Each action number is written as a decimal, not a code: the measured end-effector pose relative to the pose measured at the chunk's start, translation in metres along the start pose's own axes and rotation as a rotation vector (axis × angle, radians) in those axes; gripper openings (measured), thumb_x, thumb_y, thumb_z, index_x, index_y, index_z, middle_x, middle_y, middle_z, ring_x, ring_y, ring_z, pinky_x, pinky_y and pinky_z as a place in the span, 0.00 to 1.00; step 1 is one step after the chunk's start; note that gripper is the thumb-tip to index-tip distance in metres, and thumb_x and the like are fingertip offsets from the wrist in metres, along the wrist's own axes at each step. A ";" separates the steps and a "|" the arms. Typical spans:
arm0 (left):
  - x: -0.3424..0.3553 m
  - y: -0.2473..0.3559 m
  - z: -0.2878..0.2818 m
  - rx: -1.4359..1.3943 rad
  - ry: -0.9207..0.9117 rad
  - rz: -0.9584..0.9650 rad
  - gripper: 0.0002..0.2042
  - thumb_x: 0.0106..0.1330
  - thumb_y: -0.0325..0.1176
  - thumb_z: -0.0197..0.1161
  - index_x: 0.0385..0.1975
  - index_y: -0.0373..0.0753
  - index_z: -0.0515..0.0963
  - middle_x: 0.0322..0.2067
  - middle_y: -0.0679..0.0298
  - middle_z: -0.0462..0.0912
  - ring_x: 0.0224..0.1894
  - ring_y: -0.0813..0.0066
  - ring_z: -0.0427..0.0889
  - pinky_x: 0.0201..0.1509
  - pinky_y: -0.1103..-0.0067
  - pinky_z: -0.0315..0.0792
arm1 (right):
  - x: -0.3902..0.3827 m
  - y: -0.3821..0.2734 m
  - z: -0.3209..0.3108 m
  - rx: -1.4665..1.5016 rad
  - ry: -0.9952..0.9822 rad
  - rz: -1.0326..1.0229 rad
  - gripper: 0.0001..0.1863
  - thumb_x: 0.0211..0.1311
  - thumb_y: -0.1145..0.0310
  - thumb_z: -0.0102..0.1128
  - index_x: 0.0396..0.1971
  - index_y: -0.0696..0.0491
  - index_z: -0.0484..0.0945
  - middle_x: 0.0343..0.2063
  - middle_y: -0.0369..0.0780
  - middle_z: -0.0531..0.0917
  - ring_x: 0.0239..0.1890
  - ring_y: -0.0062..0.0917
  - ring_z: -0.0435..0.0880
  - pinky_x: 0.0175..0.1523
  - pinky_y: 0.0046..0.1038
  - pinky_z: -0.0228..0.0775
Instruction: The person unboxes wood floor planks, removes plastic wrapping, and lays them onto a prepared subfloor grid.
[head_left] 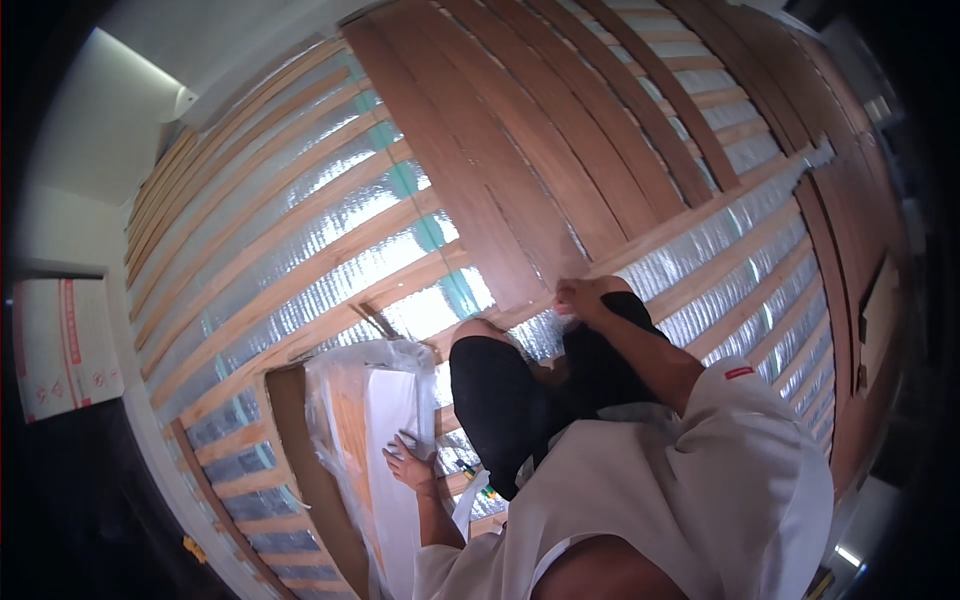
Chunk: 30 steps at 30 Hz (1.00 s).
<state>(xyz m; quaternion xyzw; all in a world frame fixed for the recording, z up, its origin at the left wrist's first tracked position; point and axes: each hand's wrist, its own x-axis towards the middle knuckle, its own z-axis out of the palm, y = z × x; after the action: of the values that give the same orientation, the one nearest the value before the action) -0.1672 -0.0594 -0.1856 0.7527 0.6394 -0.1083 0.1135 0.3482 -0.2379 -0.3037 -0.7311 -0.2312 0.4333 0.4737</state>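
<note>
My left hand (410, 466) lies with spread fingers on a white sheet (392, 415) over wooden planks (350, 425). These lie in an open cardboard box (318, 480) lined with clear plastic wrap (395, 352), to the left of my legs. Just beyond my right knee is my right hand (577, 298), its fingers curled together; whatever they may hold is too small to make out. It is close to the near end of the laid brown floorboards (525, 150). A tool with green and yellow parts (480, 484) lies beside my left thigh.
Wooden battens (290, 235) run over silvery foil (330, 200) on both sides, with gaps between them. A green strip (405, 180) crosses them at left. More brown boards (850, 230) cover the far right. A white box with red marks (68, 345) stands at the left wall.
</note>
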 end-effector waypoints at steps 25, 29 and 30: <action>-0.441 -0.270 0.191 -0.708 -1.324 -0.602 0.18 0.50 0.40 0.68 0.42 0.42 0.81 0.36 0.58 0.83 0.40 0.67 0.81 0.46 0.73 0.73 | -0.260 0.059 -0.110 0.048 0.175 0.258 0.25 0.65 0.54 0.52 0.49 0.61 0.75 0.41 0.39 0.83 0.42 0.28 0.82 0.44 0.33 0.74; -0.286 -0.169 0.177 -0.102 -0.914 -0.036 0.15 0.61 0.42 0.56 0.34 0.36 0.82 0.28 0.51 0.84 0.33 0.60 0.84 0.42 0.64 0.75 | -0.235 0.062 -0.142 -0.252 0.055 0.304 0.26 0.65 0.53 0.53 0.50 0.62 0.75 0.42 0.39 0.83 0.42 0.28 0.82 0.44 0.32 0.74; -0.226 -0.134 0.137 -0.168 -0.561 -0.247 0.18 0.62 0.45 0.54 0.39 0.37 0.82 0.32 0.49 0.84 0.36 0.55 0.84 0.43 0.62 0.75 | -0.235 0.066 -0.156 -0.292 0.037 0.296 0.26 0.65 0.53 0.53 0.50 0.62 0.74 0.42 0.39 0.82 0.42 0.27 0.81 0.44 0.32 0.74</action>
<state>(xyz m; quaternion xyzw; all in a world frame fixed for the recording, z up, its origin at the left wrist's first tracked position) -0.3374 -0.2924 -0.2506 0.5979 0.6765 -0.2715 0.3334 0.3544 -0.5196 -0.2378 -0.8258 -0.1728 0.4464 0.2983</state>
